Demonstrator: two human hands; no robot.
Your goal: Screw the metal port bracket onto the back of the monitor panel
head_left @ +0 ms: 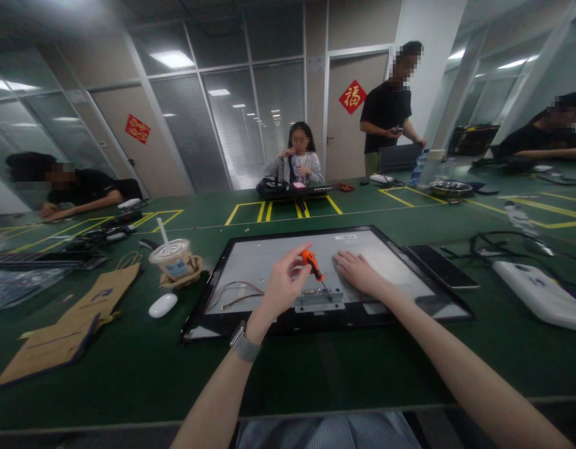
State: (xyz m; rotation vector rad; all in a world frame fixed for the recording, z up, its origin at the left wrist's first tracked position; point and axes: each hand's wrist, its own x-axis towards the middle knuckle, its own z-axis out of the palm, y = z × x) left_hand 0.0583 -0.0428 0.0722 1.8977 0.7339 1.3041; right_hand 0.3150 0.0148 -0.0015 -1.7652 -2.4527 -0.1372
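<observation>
My left hand (287, 279) grips an orange and black screwdriver (311, 262), tilted with its tip down at a metal bracket (320, 300). The bracket sits along the near side of a flat display panel (288, 246), which lies on the table with its pale grey face up inside a black frame. My right hand (358, 271) rests flat on the panel, right of the screwdriver, fingers stretched out and holding nothing. Thin wires (236, 294) lie on the panel left of my left hand. Whether the screwdriver tip sits in a screw is too small to tell.
Left of the panel stand a drink cup (173, 259) with a straw, a white oval case (163, 305) and a brown paper bag (77, 315). A black phone (440, 266), cables (491, 243) and a white device (543, 293) lie right. Several people are around the green table (288, 380).
</observation>
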